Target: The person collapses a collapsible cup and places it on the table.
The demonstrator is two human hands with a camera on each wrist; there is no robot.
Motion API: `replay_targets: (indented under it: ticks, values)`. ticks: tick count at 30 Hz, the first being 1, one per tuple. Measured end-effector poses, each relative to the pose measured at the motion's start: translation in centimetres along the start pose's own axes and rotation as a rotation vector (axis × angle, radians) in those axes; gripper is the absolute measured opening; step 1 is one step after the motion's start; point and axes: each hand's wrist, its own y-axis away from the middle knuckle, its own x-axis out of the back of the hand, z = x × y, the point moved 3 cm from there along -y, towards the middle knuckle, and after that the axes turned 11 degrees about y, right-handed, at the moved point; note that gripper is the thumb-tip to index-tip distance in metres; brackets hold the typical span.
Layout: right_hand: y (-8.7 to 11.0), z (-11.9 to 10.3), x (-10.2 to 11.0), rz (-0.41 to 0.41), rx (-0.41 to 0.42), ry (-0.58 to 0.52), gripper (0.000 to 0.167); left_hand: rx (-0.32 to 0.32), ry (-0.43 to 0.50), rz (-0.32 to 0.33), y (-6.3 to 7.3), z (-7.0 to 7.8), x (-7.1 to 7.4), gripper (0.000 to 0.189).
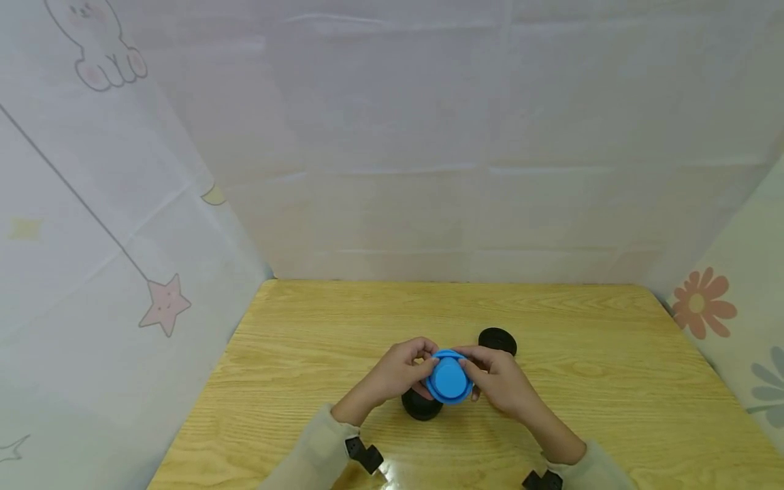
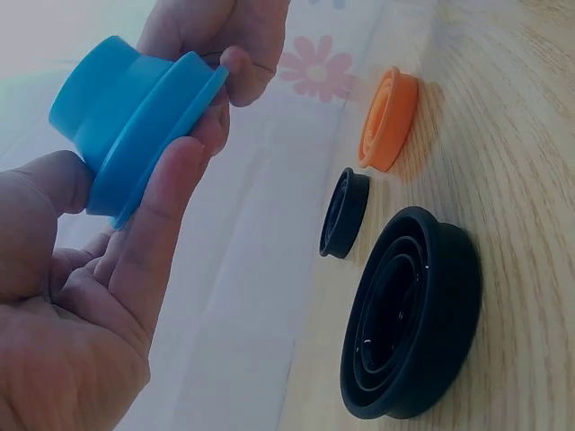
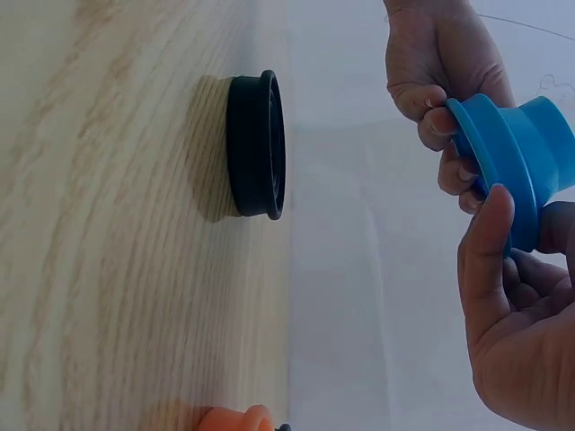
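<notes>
A blue collapsible silicone cup [image 1: 450, 378] is held up over the table between both hands, its narrow end facing the head camera. My left hand [image 1: 401, 369] pinches its rim on the left, thumb on the side wall and fingers on the rim's far face. From the right, my right hand [image 1: 499, 381] grips the same rim between thumb and fingers. In the left wrist view the cup [image 2: 135, 130] is tilted and partly drawn out, its stepped walls showing. Below the left hand, a larger black collapsed cup [image 1: 422, 407] lies on the table.
A smaller black collapsed cup [image 1: 497, 340] lies beyond the right hand. An orange collapsed cup [image 2: 389, 119] also lies on the wooden table [image 1: 343, 313]; the head view does not show it. Pale printed cloth [image 1: 392, 170] hangs behind and at both sides.
</notes>
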Motion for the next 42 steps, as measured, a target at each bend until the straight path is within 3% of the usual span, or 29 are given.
replay_targets:
  ticks: [9, 17, 24, 35, 42]
  values:
    - [-0.21, 0.27, 0.20, 0.014, 0.036, -0.078, 0.038, -0.012, 0.039, 0.012, 0.02, -0.05, 0.35, 0.032]
    - [-0.08, 0.18, 0.36, 0.009, 0.028, -0.143, 0.039, -0.014, 0.129, -0.076, 0.39, 0.41, 0.52, 0.041]
    - [0.12, 0.26, 0.34, -0.023, 0.033, -0.178, 0.040, -0.016, 0.153, -0.101, 0.53, 0.75, 0.37, 0.041]
    - [0.20, 0.10, 0.41, -0.160, 0.103, -0.196, 0.038, -0.019, 0.057, -0.075, 0.72, 0.87, 0.04, 0.035]
    - [0.05, 0.10, 0.13, -0.158, 0.181, -0.156, 0.034, -0.035, -0.071, -0.029, 0.41, 0.46, 0.12, 0.025]
